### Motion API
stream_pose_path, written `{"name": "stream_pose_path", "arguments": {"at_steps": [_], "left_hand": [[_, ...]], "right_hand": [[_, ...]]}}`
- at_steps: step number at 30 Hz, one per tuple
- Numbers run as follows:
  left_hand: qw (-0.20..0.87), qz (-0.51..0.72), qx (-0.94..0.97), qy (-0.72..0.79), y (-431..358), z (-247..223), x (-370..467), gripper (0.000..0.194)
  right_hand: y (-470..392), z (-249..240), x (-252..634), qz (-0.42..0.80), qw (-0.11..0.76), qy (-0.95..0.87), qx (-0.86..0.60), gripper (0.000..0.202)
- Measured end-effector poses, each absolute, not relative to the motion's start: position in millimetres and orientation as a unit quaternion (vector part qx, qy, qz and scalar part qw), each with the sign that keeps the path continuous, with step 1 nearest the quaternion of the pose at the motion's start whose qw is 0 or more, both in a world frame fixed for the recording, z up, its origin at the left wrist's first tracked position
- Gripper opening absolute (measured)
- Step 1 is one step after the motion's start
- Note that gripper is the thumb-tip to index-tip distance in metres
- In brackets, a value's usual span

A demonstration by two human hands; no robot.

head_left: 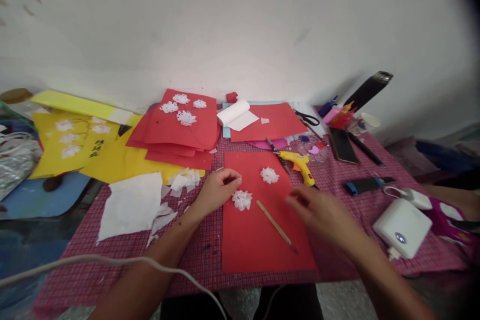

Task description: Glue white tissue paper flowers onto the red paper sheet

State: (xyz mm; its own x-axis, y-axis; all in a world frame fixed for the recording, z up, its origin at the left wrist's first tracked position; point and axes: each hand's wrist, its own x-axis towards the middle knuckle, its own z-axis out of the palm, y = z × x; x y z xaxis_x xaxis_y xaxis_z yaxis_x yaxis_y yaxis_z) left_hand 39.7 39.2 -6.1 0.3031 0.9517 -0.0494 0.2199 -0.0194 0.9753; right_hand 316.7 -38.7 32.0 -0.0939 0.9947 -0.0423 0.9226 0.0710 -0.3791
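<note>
My left hand (pixel 219 189) is at the left edge of a red paper sheet (pixel 262 245), thumb and fingers pinched together. Whatever sits in that pinch, if anything, is too small to make out. Right beside its fingertips lies a white crumpled-paper flower (pixel 242 200). Another white paper flower (pixel 269 175) rests higher on the same sheet. A thin paintbrush (pixel 276 226) lies slantwise between my hands. My right hand (pixel 318 212) hovers by the sheet's right edge, smeared by motion, its fingers curled. Near it is a yellow glue gun (pixel 300 162).
Left of the sheet are white tissue paper (pixel 129 207) and torn scraps (pixel 183 181). Behind stand stacked red sheets (pixel 168 135) with paper flowers and a white paper roll (pixel 234 112). On the right lie a phone (pixel 343 145), a utility knife (pixel 365 186) and a white power bank (pixel 403 227). A cable (pixel 150 261) crosses the foreground.
</note>
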Motion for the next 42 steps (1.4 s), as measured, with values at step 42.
{"name": "stream_pose_path", "arguments": {"at_steps": [42], "left_hand": [[0.519,0.320,0.624,0.489,43,-6,40,0.013]], "right_hand": [[38,42,319,0.582,0.097,-0.549,-0.592,0.035]]}}
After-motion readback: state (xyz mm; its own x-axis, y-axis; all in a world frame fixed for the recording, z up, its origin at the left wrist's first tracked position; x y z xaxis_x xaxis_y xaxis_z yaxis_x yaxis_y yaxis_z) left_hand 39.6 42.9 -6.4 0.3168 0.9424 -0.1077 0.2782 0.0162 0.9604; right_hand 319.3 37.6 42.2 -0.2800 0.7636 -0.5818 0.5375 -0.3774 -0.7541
